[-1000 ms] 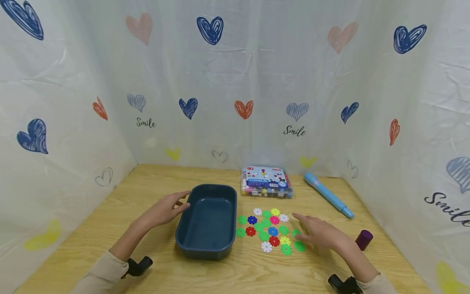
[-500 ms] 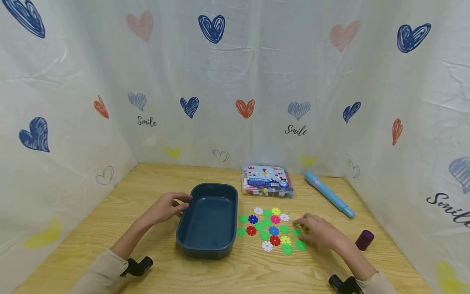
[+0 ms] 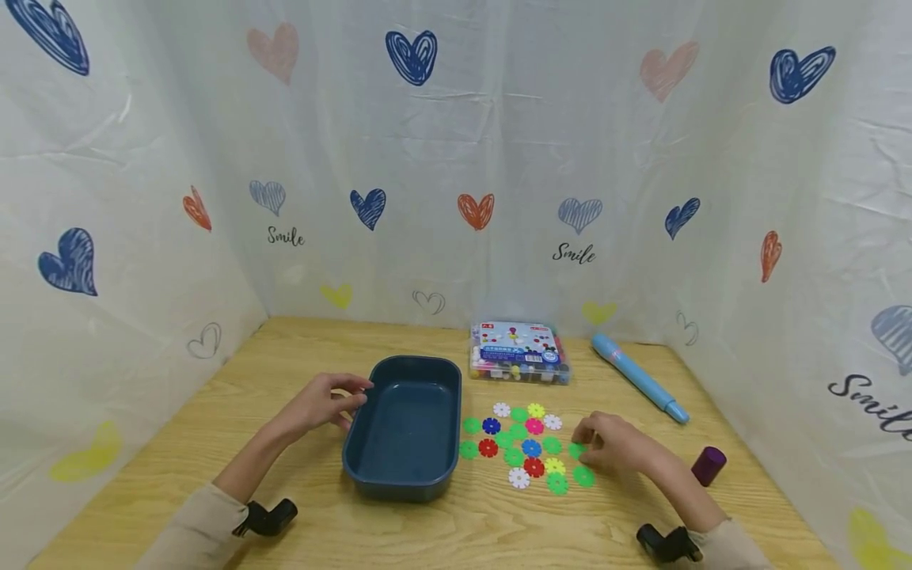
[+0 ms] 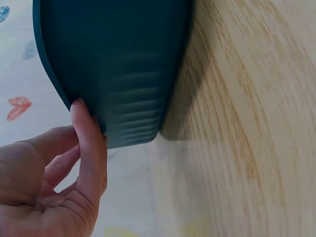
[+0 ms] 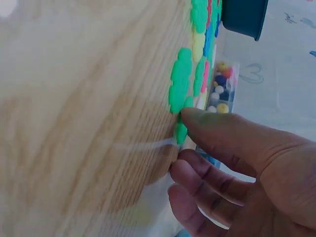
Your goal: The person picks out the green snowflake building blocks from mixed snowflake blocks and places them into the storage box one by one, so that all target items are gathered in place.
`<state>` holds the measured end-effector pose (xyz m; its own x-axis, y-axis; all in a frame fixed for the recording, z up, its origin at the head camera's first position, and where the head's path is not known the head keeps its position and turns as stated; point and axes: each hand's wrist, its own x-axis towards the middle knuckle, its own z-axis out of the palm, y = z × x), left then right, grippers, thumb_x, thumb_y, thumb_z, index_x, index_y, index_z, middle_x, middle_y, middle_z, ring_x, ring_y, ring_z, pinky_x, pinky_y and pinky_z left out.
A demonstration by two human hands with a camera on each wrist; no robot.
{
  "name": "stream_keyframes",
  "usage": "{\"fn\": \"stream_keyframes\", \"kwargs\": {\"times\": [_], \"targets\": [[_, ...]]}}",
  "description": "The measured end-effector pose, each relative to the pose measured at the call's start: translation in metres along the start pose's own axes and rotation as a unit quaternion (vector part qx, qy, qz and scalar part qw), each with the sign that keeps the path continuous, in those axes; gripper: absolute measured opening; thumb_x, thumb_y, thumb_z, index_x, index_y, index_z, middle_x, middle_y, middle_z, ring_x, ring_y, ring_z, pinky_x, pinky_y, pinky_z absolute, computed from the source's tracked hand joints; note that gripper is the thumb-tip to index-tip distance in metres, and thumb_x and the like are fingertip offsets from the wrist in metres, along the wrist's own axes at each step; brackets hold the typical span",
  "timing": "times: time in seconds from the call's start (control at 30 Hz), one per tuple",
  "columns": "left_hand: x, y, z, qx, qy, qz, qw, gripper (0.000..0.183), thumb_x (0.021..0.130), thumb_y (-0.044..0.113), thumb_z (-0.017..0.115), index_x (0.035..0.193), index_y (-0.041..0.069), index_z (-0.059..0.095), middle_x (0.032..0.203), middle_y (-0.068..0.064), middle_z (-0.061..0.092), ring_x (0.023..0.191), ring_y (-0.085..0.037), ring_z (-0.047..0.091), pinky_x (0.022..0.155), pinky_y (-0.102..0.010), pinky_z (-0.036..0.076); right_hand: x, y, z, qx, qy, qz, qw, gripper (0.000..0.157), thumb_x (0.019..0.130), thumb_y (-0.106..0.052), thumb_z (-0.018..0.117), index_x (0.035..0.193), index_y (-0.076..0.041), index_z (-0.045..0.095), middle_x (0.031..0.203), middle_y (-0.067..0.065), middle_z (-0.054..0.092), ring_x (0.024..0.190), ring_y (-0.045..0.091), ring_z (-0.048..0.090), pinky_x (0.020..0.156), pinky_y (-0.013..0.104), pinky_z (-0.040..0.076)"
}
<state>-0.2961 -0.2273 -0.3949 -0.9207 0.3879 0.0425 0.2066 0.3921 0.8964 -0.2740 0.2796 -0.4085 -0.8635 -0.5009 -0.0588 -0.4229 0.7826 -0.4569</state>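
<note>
A dark blue rectangular basin (image 3: pixel 402 483) stands on the table. My left hand (image 3: pixel 324 408) holds its left rim; in the left wrist view, the thumb (image 4: pixel 90 143) presses the basin's outer wall (image 4: pixel 128 59) and other fingers lie at the rim. To the right of the basin lie several flat, notched plastic snowflake discs (image 3: pixel 514 457) in green, red, white, yellow, pink and blue. My right hand (image 3: pixel 616 445) is at the right edge of this group, thumb and curled index finger around a green snowflake disc (image 5: pixel 181 132) lying on the table. Another green disc (image 5: pixel 180 81) lies beside the thumb.
Behind the discs sits a clear box of colourful beads (image 3: pixel 520 354). A light blue tube-shaped object (image 3: pixel 639 376) lies at the back right, and a purple cylinder (image 3: pixel 708 465) is near my right wrist. White heart-printed curtains (image 3: pixel 442 150) enclose the wooden table (image 3: pixel 499 530).
The right hand's fingers have curled in and drawn back around the green snowflake disc at the right edge. My left hand stays at the basin rim, its position nearly the same.
</note>
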Motion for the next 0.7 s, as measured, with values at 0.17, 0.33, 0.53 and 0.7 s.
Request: {"fn": "stream_keyframes", "kwargs": {"times": [0.17, 0.33, 0.53, 0.7], "targets": [[0.000, -0.002, 0.001, -0.006, 0.001, -0.004, 1.0000, 0.043, 0.100, 0.014, 0.057, 0.134, -0.010, 0.051, 0.128, -0.032, 0.054, 0.084, -0.021, 0.066, 0.065, -0.037, 0.061, 0.001, 0.006, -0.001, 0.035, -0.014, -0.007, 0.999, 0.020, 0.086, -0.014, 0.074, 0.101, -0.004, 0.065, 0.096, 0.007, 0.062, 0.074, 0.006, 0.051, 0.063, 0.022, 0.045], [0.001, -0.002, 0.001, 0.000, 0.006, -0.004, 1.0000, 0.042, 0.100, 0.014, 0.057, 0.133, -0.009, 0.052, 0.128, -0.032, 0.055, 0.084, -0.021, 0.066, 0.065, -0.037, 0.061, 0.002, 0.008, 0.000, 0.057, -0.013, -0.007, 0.998, 0.023, 0.084, -0.014, 0.075, 0.100, -0.004, 0.062, 0.094, 0.006, 0.061, 0.073, 0.008, 0.048, 0.062, 0.022, 0.044], [0.000, -0.001, 0.002, 0.002, -0.001, 0.003, 1.0000, 0.041, 0.100, 0.014, 0.057, 0.133, -0.010, 0.052, 0.122, -0.031, 0.055, 0.080, -0.021, 0.066, 0.064, -0.041, 0.061, 0.003, 0.012, 0.003, 0.065, -0.002, -0.018, 0.998, 0.023, 0.084, -0.012, 0.074, 0.099, -0.006, 0.059, 0.090, 0.004, 0.059, 0.072, 0.006, 0.048, 0.061, 0.021, 0.044], [-0.001, 0.000, 0.001, 0.001, -0.004, 0.002, 1.0000, 0.041, 0.100, 0.014, 0.056, 0.133, -0.010, 0.051, 0.121, -0.030, 0.054, 0.078, -0.021, 0.066, 0.065, -0.044, 0.061, 0.003, 0.012, 0.000, 0.067, -0.002, -0.026, 0.997, 0.023, 0.084, -0.010, 0.075, 0.099, -0.007, 0.058, 0.088, 0.004, 0.060, 0.074, 0.005, 0.050, 0.062, 0.021, 0.046]]}}
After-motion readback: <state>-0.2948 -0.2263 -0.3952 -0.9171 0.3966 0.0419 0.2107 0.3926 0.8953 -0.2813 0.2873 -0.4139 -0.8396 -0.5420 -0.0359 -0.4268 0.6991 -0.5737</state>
